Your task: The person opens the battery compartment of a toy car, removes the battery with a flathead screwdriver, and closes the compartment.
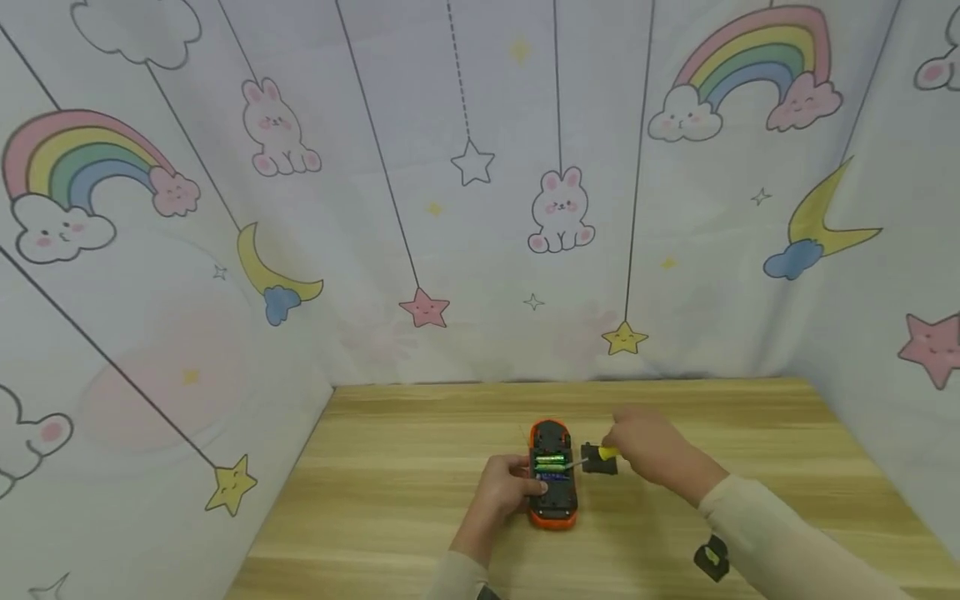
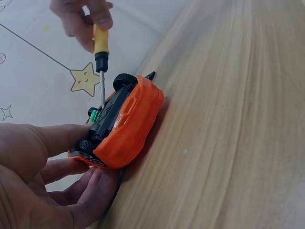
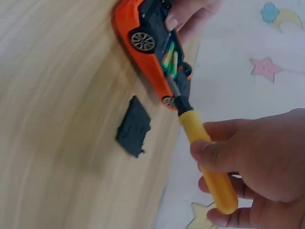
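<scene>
An orange toy car lies upside down on the wooden table, its black underside up and its battery compartment uncovered. Green batteries lie side by side in that compartment, with something blue below them. My left hand grips the car's side, thumb on the underside and fingers under the orange body. In my right hand is a screwdriver with a yellow handle, pinched between thumb and fingers. Its metal shaft reaches into the compartment, the tip at the batteries.
A black battery cover lies on the table just right of the car. White cloth walls with cartoon prints stand behind and at both sides. A black strap piece shows by the right sleeve.
</scene>
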{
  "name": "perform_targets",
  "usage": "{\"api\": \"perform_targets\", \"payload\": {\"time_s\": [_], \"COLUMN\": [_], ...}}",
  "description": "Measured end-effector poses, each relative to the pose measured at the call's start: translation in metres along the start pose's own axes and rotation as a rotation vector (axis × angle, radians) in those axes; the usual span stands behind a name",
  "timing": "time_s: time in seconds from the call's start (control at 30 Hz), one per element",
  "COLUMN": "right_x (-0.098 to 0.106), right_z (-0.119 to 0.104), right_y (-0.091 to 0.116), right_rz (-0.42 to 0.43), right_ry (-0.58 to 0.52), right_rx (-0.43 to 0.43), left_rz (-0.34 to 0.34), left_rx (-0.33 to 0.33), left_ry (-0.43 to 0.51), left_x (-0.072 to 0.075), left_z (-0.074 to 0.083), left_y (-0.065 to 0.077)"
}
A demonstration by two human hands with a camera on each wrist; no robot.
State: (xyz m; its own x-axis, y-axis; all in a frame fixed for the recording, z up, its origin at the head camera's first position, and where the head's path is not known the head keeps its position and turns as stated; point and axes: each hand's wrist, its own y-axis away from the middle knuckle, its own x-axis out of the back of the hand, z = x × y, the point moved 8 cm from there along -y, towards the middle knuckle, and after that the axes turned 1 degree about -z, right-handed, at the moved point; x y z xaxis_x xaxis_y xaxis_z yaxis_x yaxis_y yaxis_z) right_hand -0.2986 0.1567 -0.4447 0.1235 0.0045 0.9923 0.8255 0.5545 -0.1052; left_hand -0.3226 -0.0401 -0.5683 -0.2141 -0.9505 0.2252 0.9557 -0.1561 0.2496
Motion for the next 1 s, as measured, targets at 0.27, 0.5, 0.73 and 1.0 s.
{"api": "perform_targets", "payload": {"time_s": [0.27, 0.5, 0.73, 1.0], "right_x": [-0.038, -0.063, -0.076, -0.077], "right_z": [0.024, 0.037, 0.035, 0.032], "right_y": [0.023, 0.034, 0.043, 0.051], "right_rz": [-0.056, -0.054, -0.019, 0.031], "right_ry": [-0.318, -0.519, -0.576, -0.548], "right_rx": [-0.153, -0.261, -0.248, -0.287], "left_rz": [-0.014, -0.012, -0.015, -0.012], "left_rx": [-0.003, -0.001, -0.017, -0.016], "left_ry": [0.001, 0.022, 0.01, 0.016], "left_x": [0.002, 0.001, 0.002, 0.001], "left_z": [-0.003, 0.0, 0.0, -0.001], "left_y": [0.002, 0.001, 0.001, 0.0]}}
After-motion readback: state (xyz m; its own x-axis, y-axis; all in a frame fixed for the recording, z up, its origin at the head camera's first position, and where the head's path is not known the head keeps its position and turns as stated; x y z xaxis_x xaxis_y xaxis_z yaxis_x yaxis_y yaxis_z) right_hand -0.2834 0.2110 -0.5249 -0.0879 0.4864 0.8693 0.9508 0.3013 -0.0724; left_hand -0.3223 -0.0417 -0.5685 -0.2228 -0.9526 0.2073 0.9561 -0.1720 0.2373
